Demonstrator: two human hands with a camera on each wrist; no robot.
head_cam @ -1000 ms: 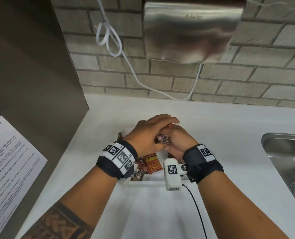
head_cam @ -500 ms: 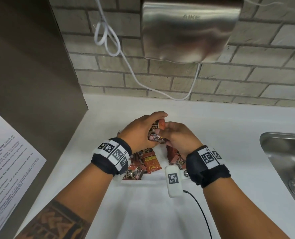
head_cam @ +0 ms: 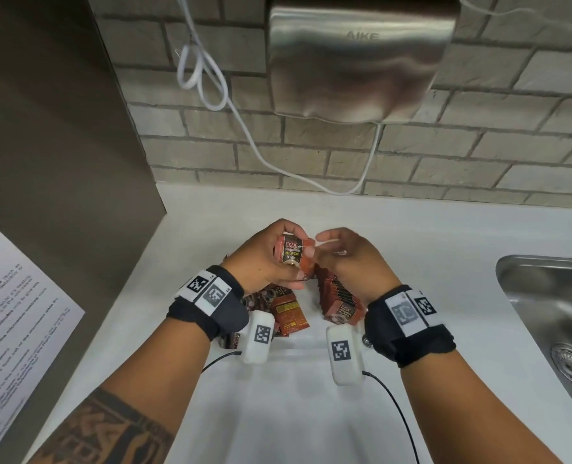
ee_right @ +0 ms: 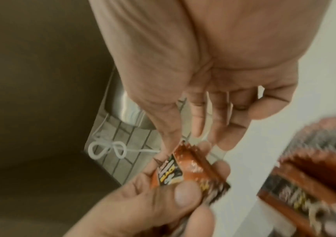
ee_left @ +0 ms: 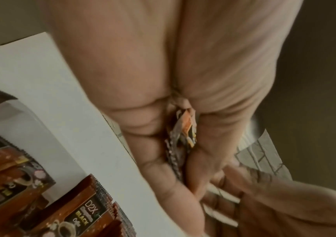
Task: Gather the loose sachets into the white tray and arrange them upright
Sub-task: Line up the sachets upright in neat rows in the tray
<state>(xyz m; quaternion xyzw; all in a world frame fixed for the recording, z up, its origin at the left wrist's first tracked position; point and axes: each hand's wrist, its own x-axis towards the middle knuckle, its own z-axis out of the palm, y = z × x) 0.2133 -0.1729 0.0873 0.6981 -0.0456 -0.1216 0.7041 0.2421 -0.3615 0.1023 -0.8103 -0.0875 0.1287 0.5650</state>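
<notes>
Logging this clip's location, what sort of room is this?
Likely a shared pantry or office kitchenette: a steel sink set in a white counter, a wall-mounted hand dryer, and a posted use notice.

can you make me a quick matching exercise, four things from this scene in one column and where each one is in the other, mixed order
Things:
1. sachet bundle
2. upright sachet row
3. hand dryer
4. sink

Places:
A. on the brick wall
B. set into the counter at the right
C. gripped in the left hand
D. in the tray, under the right hand

Pairs: 1-C, 2-D, 3-A, 4-B
</notes>
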